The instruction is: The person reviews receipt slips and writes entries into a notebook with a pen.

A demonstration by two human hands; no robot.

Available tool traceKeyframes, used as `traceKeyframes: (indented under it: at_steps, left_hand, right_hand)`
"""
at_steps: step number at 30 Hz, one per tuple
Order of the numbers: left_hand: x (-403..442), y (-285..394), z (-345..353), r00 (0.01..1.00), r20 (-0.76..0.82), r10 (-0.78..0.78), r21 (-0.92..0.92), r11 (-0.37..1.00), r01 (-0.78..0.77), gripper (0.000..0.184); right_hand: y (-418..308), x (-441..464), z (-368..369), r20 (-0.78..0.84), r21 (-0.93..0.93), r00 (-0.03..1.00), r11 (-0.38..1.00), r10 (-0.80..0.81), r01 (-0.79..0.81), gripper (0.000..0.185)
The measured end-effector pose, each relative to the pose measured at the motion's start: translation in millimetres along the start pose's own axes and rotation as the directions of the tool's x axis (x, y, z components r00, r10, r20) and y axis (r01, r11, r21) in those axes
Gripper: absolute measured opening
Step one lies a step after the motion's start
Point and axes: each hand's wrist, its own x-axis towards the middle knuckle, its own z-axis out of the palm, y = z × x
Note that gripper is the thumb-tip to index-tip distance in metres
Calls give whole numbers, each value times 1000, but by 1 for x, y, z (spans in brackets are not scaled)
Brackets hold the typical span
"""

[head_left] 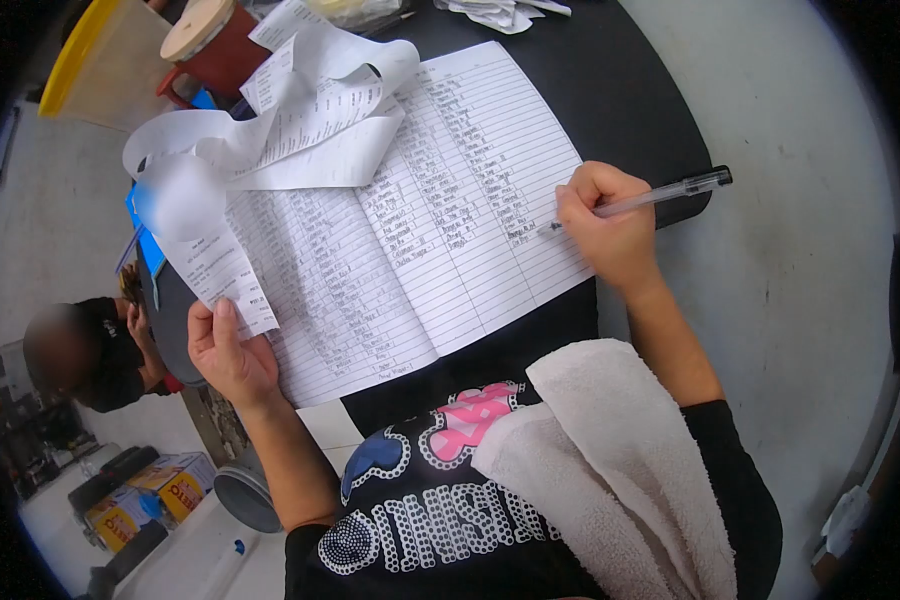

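An open lined notebook (470, 290), its pages filled with columns of handwriting, lies at the edge of a black table. My right hand (610, 220) grips a clear pen with a black cap end (675, 190), its tip at the right page beside the last written lines. With thumb and fingers, my left hand (232, 355) pinches the lower end of a long printed receipt (220, 270) over the left page. The rest of the receipt strip (355, 150) curls in loops across the top of the notebook. Part of the receipt is blurred.
Behind the receipt stand a red mug with a lid (210, 45) and a translucent container with a yellow rim (95, 60). Crumpled papers (500, 10) lie at the table's far side. Another person (100, 350) is at the left, near yellow boxes (175, 485) and a grey bin (248, 498).
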Motion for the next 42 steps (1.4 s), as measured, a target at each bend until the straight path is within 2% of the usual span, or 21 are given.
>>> traceKeyframes:
  at_steps: [7, 10, 13, 16, 18, 19, 21, 23, 24, 27, 36, 39, 42]
  left_hand:
    - [0, -2, 0, 1000, -18, 4, 2, 1000, -4, 8]
    - [0, 0, 0, 1000, -18, -4, 3, 1000, 4, 8]
    - [0, 0, -1, 1000, -12, -8, -11, 1000, 8, 6]
    - [-1, 0, 5, 998, -18, -57, -35, 998, 56, 4]
    - [-5, 11, 15, 994, -50, -99, -6, 995, 99, 5]
    - [-3, 6, 12, 996, -87, -12, 46, 999, 16, 9]
    - [-4, 10, 16, 989, -136, -48, 89, 994, 61, 11]
    - [-3, 12, 20, 987, -141, -83, -25, 996, 81, 4]
    - [-5, 12, 18, 995, -74, -68, -41, 997, 65, 6]
    - [-4, 15, 21, 992, -59, -110, -114, 988, 103, 8]
    - [-4, 15, 16, 991, -9, -132, -71, 989, 131, 15]
    - [-4, 17, 19, 994, 8, -107, -91, 990, 108, 21]
    - [-1, 17, 21, 998, 27, -62, -101, 993, 64, 36]
  right_hand:
    - [-2, 1, 2, -3, 37, 999, 999, 38, -38, 26]
    - [-1, 1, 1, 10, -40, 1000, 999, 11, -11, 26]
    - [2, 1, 0, 9, -14, 1000, 999, -29, 29, 26]
    - [2, 3, -1, -35, 100, 997, 993, 70, -66, 25]
    - [2, 1, -2, -36, 76, 986, 984, 163, -160, 25]
    - [-3, 1, 1, -65, -2, 987, 989, 148, -149, 26]
    - [5, 2, 1, -60, -3, 991, 993, 118, -119, 29]
    - [1, 2, 3, -30, 217, 971, 950, 236, -224, 30]
    - [6, 2, 1, -28, 187, 983, 967, 182, -173, 30]
    - [5, 3, 4, -5, 278, 985, 947, 171, -163, 31]
    - [13, 2, 4, -16, 270, 986, 950, 164, -154, 30]
    - [10, 2, 4, -17, 254, 987, 956, 158, -148, 29]
    - [8, 2, 4, -8, 267, 988, 952, 156, -148, 29]
